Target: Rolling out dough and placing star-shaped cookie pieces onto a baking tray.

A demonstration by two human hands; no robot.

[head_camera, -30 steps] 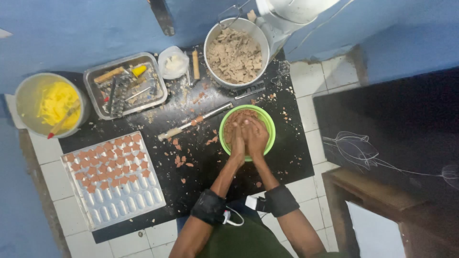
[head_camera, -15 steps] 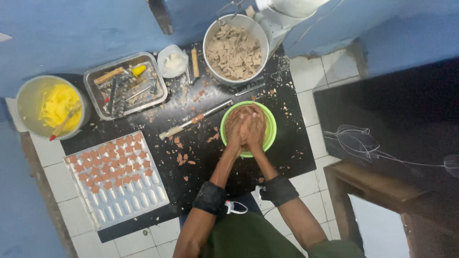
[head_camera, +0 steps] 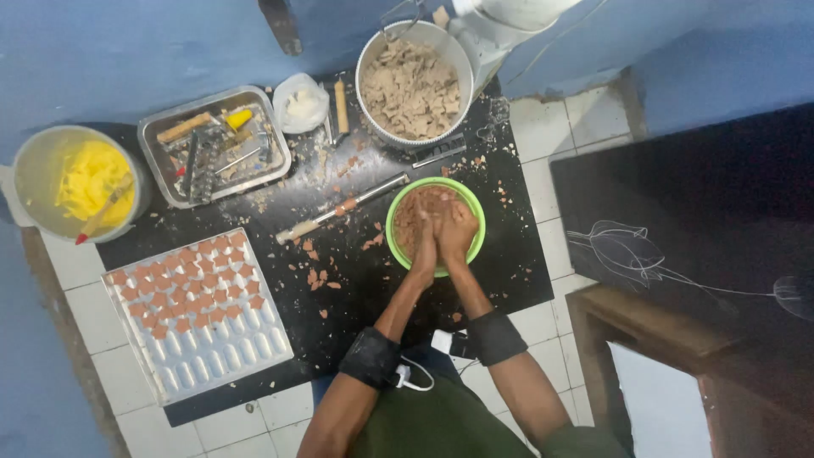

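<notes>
Little has changed over the last second: both the left hand [head_camera: 425, 246] and right hand [head_camera: 455, 233] stay pressed together in the green bowl [head_camera: 396, 216] at centre frame, fingers closed on the reddish-brown dough [head_camera: 413, 219], kneading.

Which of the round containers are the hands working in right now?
The green bowl of reddish-brown mix, not the metal pot or yellow-filled bucket; both hands are in it.

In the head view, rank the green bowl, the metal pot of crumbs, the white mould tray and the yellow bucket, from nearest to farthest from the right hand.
From the right hand:
1. Green bowl, under the hand itself.
2. Metal pot of crumbs, just above it at the top.
3. White mould tray, lower left.
4. Yellow bucket, far left edge.
</notes>
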